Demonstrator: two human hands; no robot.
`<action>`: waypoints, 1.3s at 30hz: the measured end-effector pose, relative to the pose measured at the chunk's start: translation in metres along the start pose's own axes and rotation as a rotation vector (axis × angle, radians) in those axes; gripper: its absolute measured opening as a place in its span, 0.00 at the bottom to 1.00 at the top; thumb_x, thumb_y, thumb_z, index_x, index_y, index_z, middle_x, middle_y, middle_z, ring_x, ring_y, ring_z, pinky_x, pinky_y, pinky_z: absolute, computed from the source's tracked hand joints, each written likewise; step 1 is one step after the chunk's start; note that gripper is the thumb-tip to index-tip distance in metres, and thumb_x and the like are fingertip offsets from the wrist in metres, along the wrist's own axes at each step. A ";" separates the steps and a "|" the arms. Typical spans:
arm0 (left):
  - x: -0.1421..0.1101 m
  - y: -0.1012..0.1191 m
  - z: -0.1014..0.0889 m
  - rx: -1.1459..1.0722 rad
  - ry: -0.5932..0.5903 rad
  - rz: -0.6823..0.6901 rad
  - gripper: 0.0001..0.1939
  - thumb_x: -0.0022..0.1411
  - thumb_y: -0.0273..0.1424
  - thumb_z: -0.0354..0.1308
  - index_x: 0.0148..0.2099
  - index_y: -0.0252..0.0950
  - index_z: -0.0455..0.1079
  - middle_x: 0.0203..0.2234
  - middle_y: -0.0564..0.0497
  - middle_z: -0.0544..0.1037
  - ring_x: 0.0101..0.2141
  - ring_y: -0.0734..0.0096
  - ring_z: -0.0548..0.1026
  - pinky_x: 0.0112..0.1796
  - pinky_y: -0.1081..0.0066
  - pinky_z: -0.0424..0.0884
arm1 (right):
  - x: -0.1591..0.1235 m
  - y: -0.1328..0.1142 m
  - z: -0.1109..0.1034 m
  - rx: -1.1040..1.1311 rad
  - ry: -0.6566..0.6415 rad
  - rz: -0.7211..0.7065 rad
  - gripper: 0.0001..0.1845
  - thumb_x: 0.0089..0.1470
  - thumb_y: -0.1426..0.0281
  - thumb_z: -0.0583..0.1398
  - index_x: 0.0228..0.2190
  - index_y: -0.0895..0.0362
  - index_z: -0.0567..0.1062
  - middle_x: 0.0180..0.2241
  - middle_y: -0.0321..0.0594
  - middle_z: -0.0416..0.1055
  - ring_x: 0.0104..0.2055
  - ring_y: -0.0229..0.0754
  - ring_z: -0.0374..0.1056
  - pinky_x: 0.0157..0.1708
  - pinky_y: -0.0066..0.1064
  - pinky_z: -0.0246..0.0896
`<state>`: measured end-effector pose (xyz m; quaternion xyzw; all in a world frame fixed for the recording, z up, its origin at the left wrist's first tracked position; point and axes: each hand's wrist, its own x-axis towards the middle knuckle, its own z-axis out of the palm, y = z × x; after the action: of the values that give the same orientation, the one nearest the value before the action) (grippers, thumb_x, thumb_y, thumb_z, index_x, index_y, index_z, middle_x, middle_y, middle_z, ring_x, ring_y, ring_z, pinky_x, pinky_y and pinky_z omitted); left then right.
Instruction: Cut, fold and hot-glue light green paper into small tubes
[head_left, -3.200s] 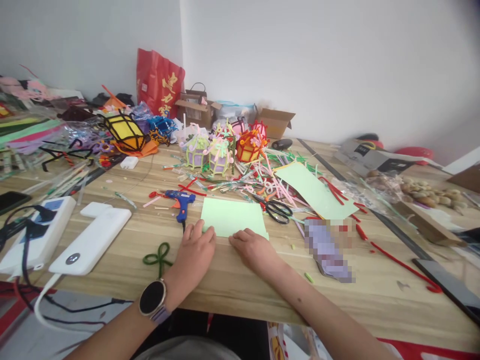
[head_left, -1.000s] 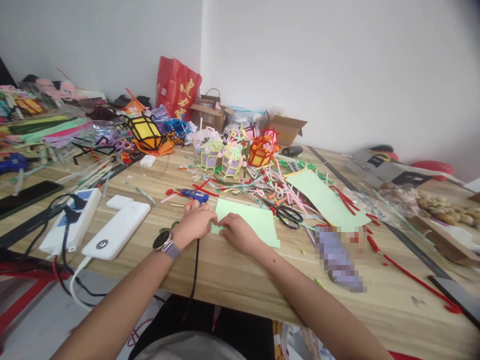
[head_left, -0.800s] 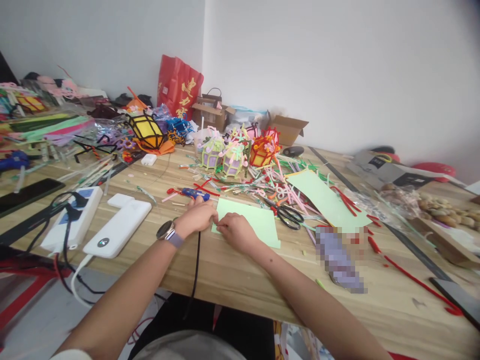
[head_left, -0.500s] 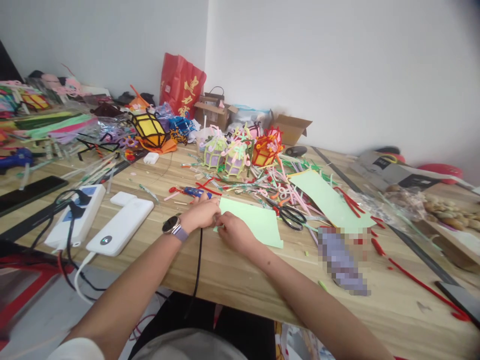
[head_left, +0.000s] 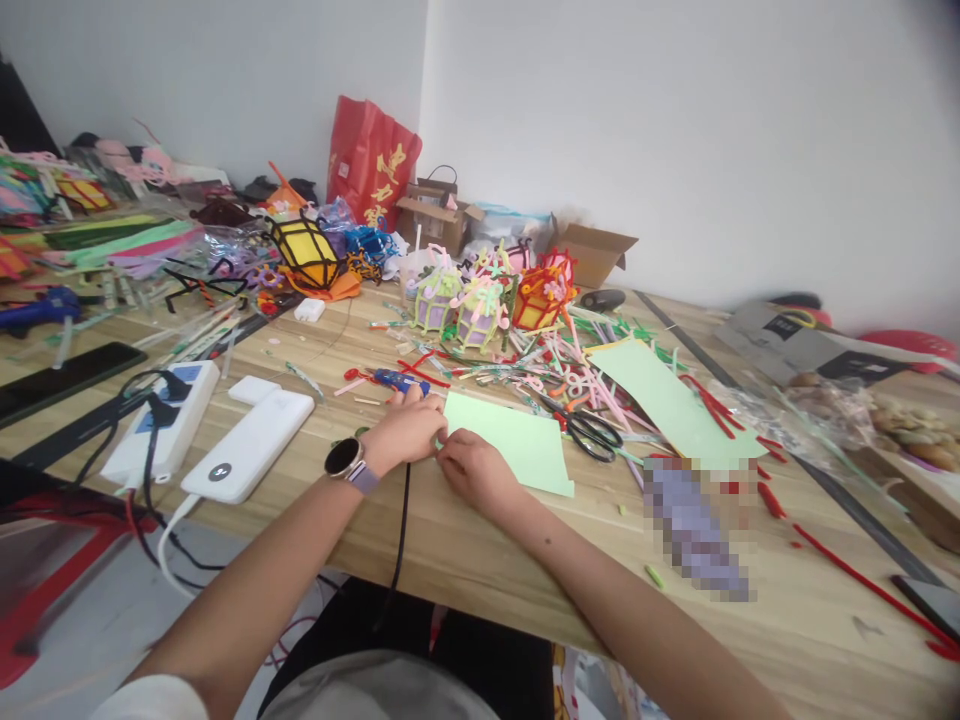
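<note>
Side by side at the left edge of a pale green paper sheet, my two hands nearly meet, fingertips bent inward. My left hand, with a watch on its wrist, is closed, and so is my right hand. A bit of light green shows between the fingertips, too small and covered to name. Just beyond my left hand lies a blue glue gun, partly hidden by the fingers. A black cord runs from under that hand over the table's front edge.
Black-handled scissors lie right of the sheet. Small pipe-cleaner lanterns stand behind, among scattered stems. A second green sheet lies at right. A white power bank and power strip sit at left.
The view has shifted slightly, so things sit a little further right. My hands stay together at the sheet's left edge, with only slight finger movement.
</note>
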<state>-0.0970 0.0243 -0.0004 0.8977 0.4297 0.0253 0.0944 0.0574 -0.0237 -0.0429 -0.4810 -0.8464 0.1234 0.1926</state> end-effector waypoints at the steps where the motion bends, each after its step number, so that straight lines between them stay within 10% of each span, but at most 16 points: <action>1: -0.002 0.002 0.001 0.021 0.016 0.010 0.09 0.56 0.25 0.57 0.36 0.39 0.77 0.48 0.46 0.73 0.48 0.50 0.62 0.46 0.53 0.60 | 0.000 0.001 0.000 0.027 0.014 0.000 0.11 0.57 0.80 0.56 0.27 0.59 0.76 0.35 0.43 0.72 0.38 0.40 0.68 0.39 0.28 0.63; 15: -0.020 0.011 0.013 0.130 0.109 0.045 0.13 0.61 0.20 0.47 0.39 0.33 0.73 0.45 0.43 0.76 0.47 0.51 0.65 0.46 0.51 0.61 | -0.003 0.015 0.011 0.322 0.172 0.013 0.12 0.46 0.84 0.60 0.26 0.56 0.78 0.31 0.37 0.67 0.34 0.38 0.67 0.36 0.29 0.62; 39: -0.011 -0.017 0.019 -0.196 0.200 0.057 0.14 0.61 0.23 0.49 0.42 0.39 0.74 0.44 0.48 0.79 0.48 0.58 0.68 0.51 0.56 0.60 | -0.005 0.013 0.007 0.172 0.199 -0.097 0.09 0.57 0.80 0.56 0.31 0.56 0.74 0.35 0.42 0.72 0.38 0.41 0.69 0.39 0.32 0.66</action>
<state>-0.1143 0.0237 -0.0222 0.8890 0.4067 0.1590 0.1377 0.0669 -0.0216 -0.0556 -0.4310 -0.8317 0.1375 0.3219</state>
